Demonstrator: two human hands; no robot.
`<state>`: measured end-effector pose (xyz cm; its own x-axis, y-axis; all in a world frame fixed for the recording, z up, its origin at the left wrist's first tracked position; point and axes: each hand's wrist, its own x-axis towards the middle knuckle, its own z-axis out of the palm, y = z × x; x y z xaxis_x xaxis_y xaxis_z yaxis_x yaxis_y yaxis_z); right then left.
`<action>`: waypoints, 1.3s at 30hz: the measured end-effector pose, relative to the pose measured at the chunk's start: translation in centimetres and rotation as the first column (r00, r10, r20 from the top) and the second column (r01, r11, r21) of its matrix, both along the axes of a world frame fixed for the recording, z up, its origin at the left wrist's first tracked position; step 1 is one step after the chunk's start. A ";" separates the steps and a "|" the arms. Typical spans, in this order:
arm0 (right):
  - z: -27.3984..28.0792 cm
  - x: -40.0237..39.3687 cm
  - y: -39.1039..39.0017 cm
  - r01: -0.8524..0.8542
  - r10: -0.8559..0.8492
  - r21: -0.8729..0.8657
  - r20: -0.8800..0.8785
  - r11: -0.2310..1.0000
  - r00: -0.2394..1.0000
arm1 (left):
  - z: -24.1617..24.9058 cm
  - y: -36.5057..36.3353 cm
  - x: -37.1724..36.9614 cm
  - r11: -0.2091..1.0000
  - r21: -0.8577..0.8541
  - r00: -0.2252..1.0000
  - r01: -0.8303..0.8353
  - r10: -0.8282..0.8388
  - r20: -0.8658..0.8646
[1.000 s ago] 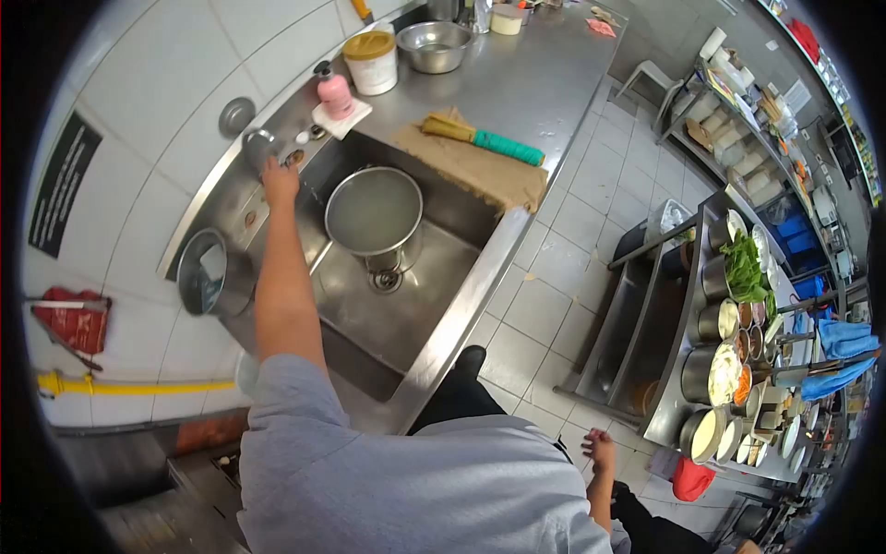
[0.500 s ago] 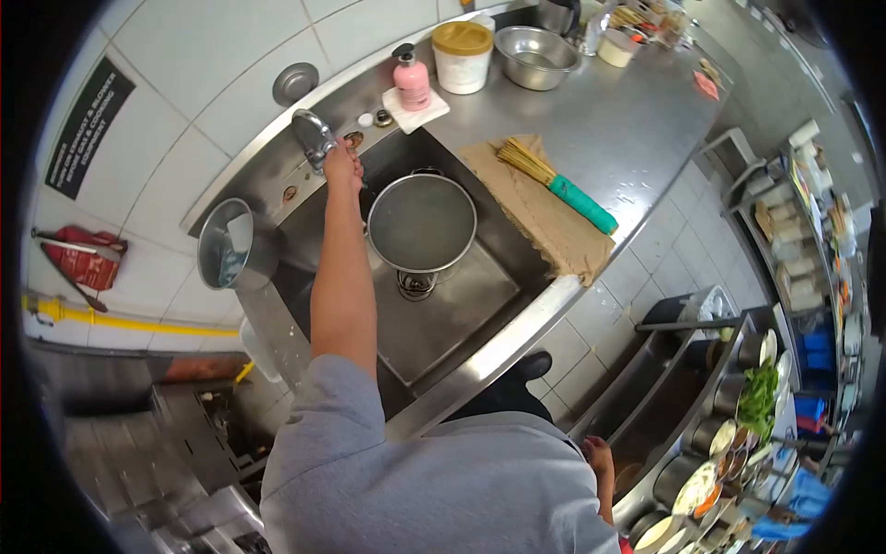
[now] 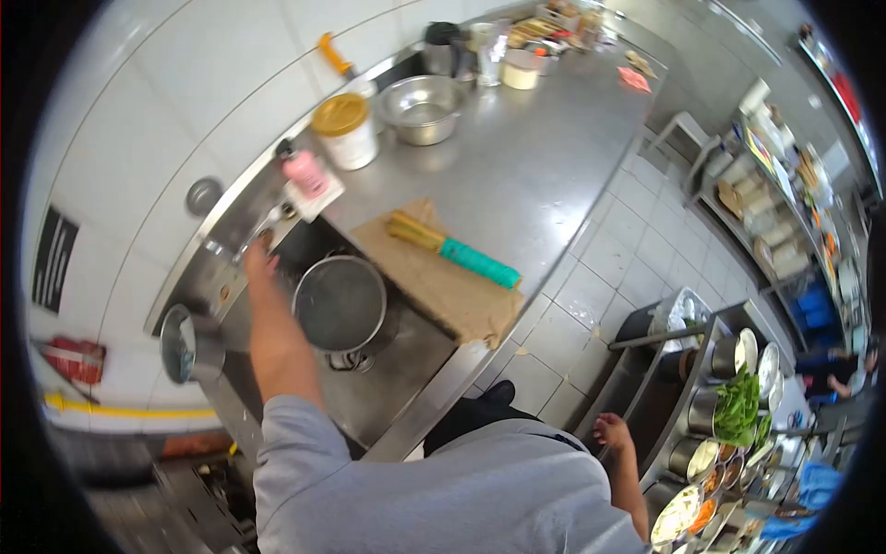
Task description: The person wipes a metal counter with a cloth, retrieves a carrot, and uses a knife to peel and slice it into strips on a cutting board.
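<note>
My left hand (image 3: 261, 258) reaches to the faucet (image 3: 268, 222) at the back of the sink; motion blur hides its fingers and whether they hold the faucet. Just in front of it, a round metal pot (image 3: 340, 305) with cloudy liquid stands in the sink (image 3: 401, 355). Low on the right, my right hand (image 3: 611, 431) hangs beside the body, fingers loosely bent and apart, with nothing seen in it. A straw brush with a green-wrapped handle (image 3: 480, 265) lies on a brown cloth (image 3: 443, 300) at the sink's right edge.
A pink pump bottle (image 3: 305, 174), a white tub with a yellow lid (image 3: 349, 138) and a metal bowl (image 3: 423, 109) line the counter (image 3: 544, 157). A metal bucket (image 3: 198, 349) stands left of the sink. Food containers (image 3: 678, 512) fill a rack at lower right.
The view has turned, so the sink and pot appear further left and lower. My left hand remains at the faucet, now blurred. My right hand shows more fully.
</note>
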<state>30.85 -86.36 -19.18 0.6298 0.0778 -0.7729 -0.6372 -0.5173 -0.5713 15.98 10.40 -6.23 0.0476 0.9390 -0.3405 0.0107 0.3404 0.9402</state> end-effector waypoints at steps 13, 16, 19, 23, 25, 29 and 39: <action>-1.3 14.6 1.3 -0.130 0.136 0.057 -0.120 0.990 0.984 | 6.1 0.7 -1.6 0.849 0.237 0.798 -0.471 0.296 0.526; 0.8 20.8 7.6 -0.188 0.185 0.080 0.042 0.979 0.982 | 8.0 -7.6 2.9 0.957 0.247 0.927 -0.150 0.050 0.371; 1.2 27.5 12.2 -0.317 0.267 0.158 0.276 0.935 0.923 | 9.5 -21.0 14.5 0.981 0.191 0.849 -0.029 -0.077 0.523; 7.5 35.7 18.6 -0.460 0.370 -0.059 0.690 0.886 0.622 | 7.8 -29.8 29.8 0.882 0.153 0.754 0.446 -0.463 0.467; 12.1 38.7 20.4 -0.523 0.405 -0.156 0.820 0.838 0.405 | 8.3 -35.9 39.2 0.721 0.059 0.621 0.691 -0.633 0.463; 21.2 45.0 22.0 -0.552 0.466 -0.327 0.875 0.767 0.129 | 6.1 -47.9 58.7 0.321 -0.079 0.291 0.944 -0.694 0.658; 16.0 60.3 8.3 -0.150 0.325 -0.289 0.841 0.946 0.433 | 3.0 -75.4 80.4 -0.566 -0.290 -0.407 0.772 -0.790 0.457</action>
